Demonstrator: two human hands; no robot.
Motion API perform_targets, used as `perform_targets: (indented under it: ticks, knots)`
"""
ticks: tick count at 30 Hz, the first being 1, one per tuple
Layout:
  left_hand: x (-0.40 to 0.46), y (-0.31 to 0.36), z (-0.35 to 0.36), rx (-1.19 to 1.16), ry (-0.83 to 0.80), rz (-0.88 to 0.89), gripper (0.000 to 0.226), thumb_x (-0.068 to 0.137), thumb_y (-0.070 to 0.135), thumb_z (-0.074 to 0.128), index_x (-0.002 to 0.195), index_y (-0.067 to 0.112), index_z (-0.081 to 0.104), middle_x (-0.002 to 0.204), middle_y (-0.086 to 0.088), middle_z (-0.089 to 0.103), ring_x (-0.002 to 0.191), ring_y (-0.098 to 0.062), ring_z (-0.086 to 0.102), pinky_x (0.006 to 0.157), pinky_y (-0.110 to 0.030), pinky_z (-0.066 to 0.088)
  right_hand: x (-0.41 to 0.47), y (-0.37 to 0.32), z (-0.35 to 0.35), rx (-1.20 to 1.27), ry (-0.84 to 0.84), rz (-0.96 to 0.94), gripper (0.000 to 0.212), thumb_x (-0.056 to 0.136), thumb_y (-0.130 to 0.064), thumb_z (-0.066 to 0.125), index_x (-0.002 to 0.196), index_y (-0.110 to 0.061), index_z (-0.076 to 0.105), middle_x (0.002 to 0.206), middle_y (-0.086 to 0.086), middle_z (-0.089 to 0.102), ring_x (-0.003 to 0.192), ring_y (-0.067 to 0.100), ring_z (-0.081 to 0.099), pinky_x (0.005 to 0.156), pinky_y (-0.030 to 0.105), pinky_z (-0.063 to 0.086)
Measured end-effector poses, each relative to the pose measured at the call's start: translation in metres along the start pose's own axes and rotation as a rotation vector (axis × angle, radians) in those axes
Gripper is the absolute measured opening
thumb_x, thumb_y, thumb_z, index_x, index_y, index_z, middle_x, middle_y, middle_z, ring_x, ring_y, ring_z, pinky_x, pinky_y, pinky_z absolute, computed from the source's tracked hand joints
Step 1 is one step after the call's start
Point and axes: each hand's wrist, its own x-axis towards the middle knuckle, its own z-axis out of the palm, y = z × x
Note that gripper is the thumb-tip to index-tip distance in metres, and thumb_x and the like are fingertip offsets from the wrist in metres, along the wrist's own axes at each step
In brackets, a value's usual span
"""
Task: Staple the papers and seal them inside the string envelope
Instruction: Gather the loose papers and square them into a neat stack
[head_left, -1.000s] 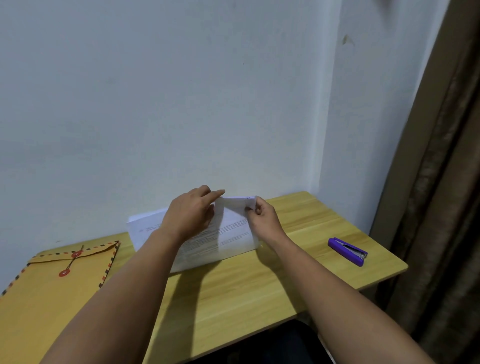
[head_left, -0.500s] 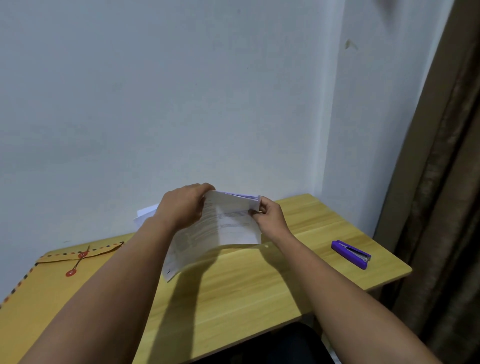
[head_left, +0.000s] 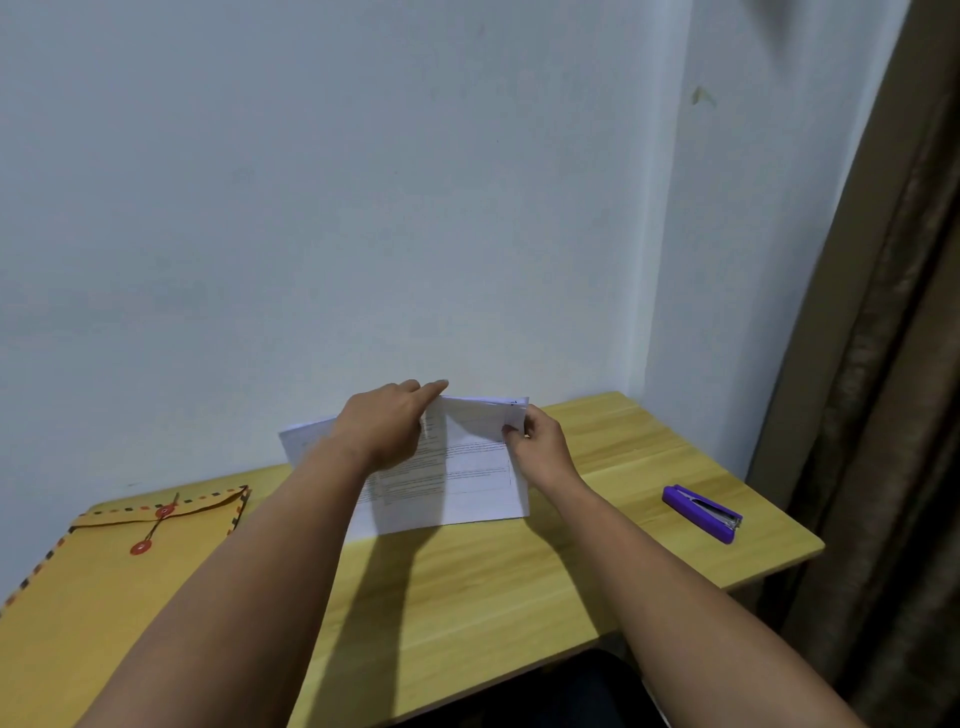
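- Your right hand pinches the top right corner of the papers, fingers curled over the sheet edges.
- Your left hand lies over the top left part of the stack; index finger extended along the top edge, remaining fingers curled toward the sheets. Whether the thumb is behind the paper cannot be told; reads as a hold.
- The papers stand on their lower edge near the back edge of the desk, roughly mid-width, tilted back toward the wall. Long axis runs left to right. One sheet juts out to the left behind your left wrist, so the stack is not squared.
- Judgement: step in hand is aligning the sheets; no staple visible.
- Stapler lies flat near the right edge of the desk, well apart from the papers, long axis running diagonally from the back toward the right front corner. It lies to the right of your right hand, which is the nearer one; your left would have to cross the stack.
- String envelope lies flat at the left end of the desk, flap toward the back, string between its two red discs. Nearer your left hand. Untouched.
- Likely need: left hand holds the stack alone while the right goes for the stapler.
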Motion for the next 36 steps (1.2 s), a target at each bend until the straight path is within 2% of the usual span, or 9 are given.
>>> perform_targets:
  ticks: [7, 12, 15, 21, 24, 26, 30, 34, 36]
  knots:
    - [0.003, -0.001, -0.009, 0.017, 0.039, 0.009, 0.067, 0.095, 0.011, 0.036, 0.156, 0.037, 0.026, 0.129, 0.005, 0.058, 0.111, -0.025, 0.060, 0.068, -0.033, 0.043, -0.003, -0.004, -0.006, 0.169, -0.059, 0.057, 0.014, 0.103, -0.010, 0.059, 0.110, -0.018, 0.068, 0.104, 0.007, 0.081, 0.093, 0.027, 0.079, 0.083, 0.041, 0.062]
    - [-0.002, -0.005, 0.003, -0.138, -0.088, -0.036, 0.064, 0.093, 0.011, 0.040, 0.150, 0.040, 0.040, 0.132, 0.005, 0.059, 0.119, -0.024, 0.056, 0.086, -0.038, 0.050, -0.015, -0.005, -0.002, 0.201, -0.032, -0.007, 0.023, 0.103, -0.010, 0.060, 0.115, -0.028, 0.068, 0.110, 0.000, 0.080, 0.093, 0.017, 0.079, 0.073, 0.032, 0.062]
    - [-0.014, -0.012, 0.021, -0.308, -0.121, -0.121, 0.059, 0.091, 0.014, 0.043, 0.146, 0.036, 0.048, 0.136, 0.004, 0.062, 0.123, -0.023, 0.056, 0.095, -0.041, 0.051, -0.025, -0.001, 0.006, 0.266, -0.056, 0.026, 0.030, 0.104, -0.003, 0.056, 0.124, -0.022, 0.069, 0.110, -0.001, 0.080, 0.092, 0.014, 0.079, 0.072, 0.027, 0.063]
    - [-0.049, -0.028, 0.063, -0.588, -0.076, -0.256, 0.025, 0.095, 0.025, 0.052, 0.114, 0.032, 0.066, 0.089, 0.003, 0.073, 0.086, -0.021, 0.065, 0.080, -0.045, 0.055, -0.032, 0.013, 0.029, 0.224, -0.133, 0.024, 0.041, 0.103, -0.006, 0.060, 0.133, -0.034, 0.065, 0.110, 0.009, 0.076, 0.094, 0.014, 0.076, 0.069, 0.024, 0.060]
    - [-0.057, -0.034, 0.072, -0.630, -0.043, -0.277, 0.020, 0.094, 0.021, 0.053, 0.107, 0.030, 0.065, 0.080, 0.002, 0.071, 0.080, -0.022, 0.063, 0.077, -0.043, 0.054, -0.033, 0.018, 0.045, 0.212, -0.131, 0.027, 0.045, 0.098, -0.012, 0.065, 0.126, -0.047, 0.068, 0.117, 0.011, 0.071, 0.103, 0.024, 0.073, 0.087, 0.042, 0.063]
    - [-0.059, -0.038, 0.077, -0.640, -0.022, -0.278, 0.020, 0.095, 0.019, 0.053, 0.108, 0.029, 0.065, 0.079, 0.002, 0.071, 0.079, -0.022, 0.063, 0.076, -0.041, 0.053, -0.031, 0.022, 0.052, 0.216, -0.133, 0.043, 0.042, 0.095, -0.015, 0.067, 0.123, -0.046, 0.071, 0.121, 0.013, 0.069, 0.108, 0.034, 0.071, 0.096, 0.052, 0.061]
    - [-0.063, -0.045, 0.087, -0.657, 0.002, -0.283, 0.019, 0.095, 0.016, 0.053, 0.108, 0.027, 0.062, 0.074, 0.000, 0.068, 0.071, -0.023, 0.058, 0.069, -0.041, 0.050, -0.026, 0.022, 0.055, 0.279, -0.122, 0.077, 0.029, 0.096, -0.006, 0.067, 0.113, -0.027, 0.075, 0.113, 0.015, 0.070, 0.082, 0.025, 0.073, 0.076, 0.041, 0.060]
    - [-0.063, -0.048, 0.094, -0.670, 0.030, -0.261, 0.019, 0.097, 0.012, 0.052, 0.106, 0.025, 0.061, 0.070, 0.006, 0.064, 0.063, -0.014, 0.053, 0.063, -0.035, 0.045, -0.021, 0.016, 0.055, 0.288, -0.152, 0.058, 0.031, 0.097, -0.003, 0.069, 0.121, -0.022, 0.071, 0.112, 0.017, 0.070, 0.075, 0.009, 0.073, 0.066, 0.028, 0.060]
    - [-0.061, -0.047, 0.094, -0.663, 0.034, -0.254, 0.019, 0.097, 0.010, 0.052, 0.105, 0.025, 0.061, 0.069, 0.010, 0.062, 0.061, -0.010, 0.051, 0.062, -0.034, 0.043, -0.018, 0.016, 0.058, 0.290, -0.151, 0.050, 0.028, 0.097, -0.003, 0.069, 0.117, -0.023, 0.072, 0.112, 0.012, 0.070, 0.076, 0.009, 0.072, 0.068, 0.027, 0.060]
